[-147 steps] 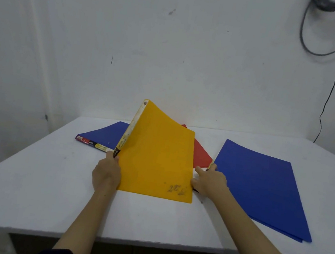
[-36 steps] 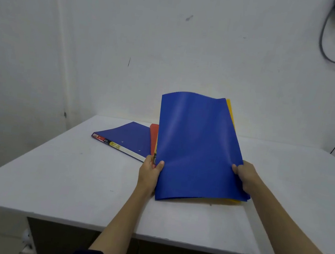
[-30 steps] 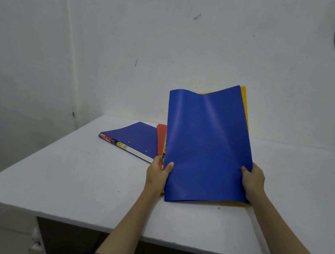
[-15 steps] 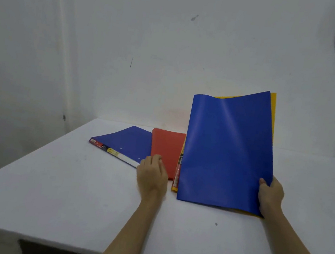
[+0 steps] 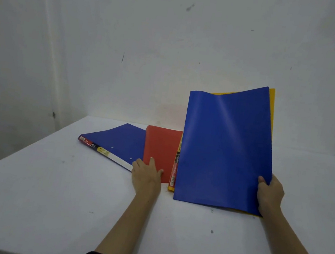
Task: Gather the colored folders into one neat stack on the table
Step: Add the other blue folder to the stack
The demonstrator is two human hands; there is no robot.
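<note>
Left hand point(image 5: 146, 176) now flat on red folder point(image 5: 160, 147), right hand point(image 5: 269, 192) gripping upright blue folder point(image 5: 225, 149)

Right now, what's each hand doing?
Left hand: open, resting on the red folder.
Right hand: closed, holding the upright blue folder and yellow folder.

Smooth, faintly glossy plastic folders point(image 5: 226, 147)

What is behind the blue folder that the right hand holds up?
A yellow folder stands behind the raised blue folder, gripped with it by the right hand. Only its top, right edge and left spine show; the rest is covered.
</note>
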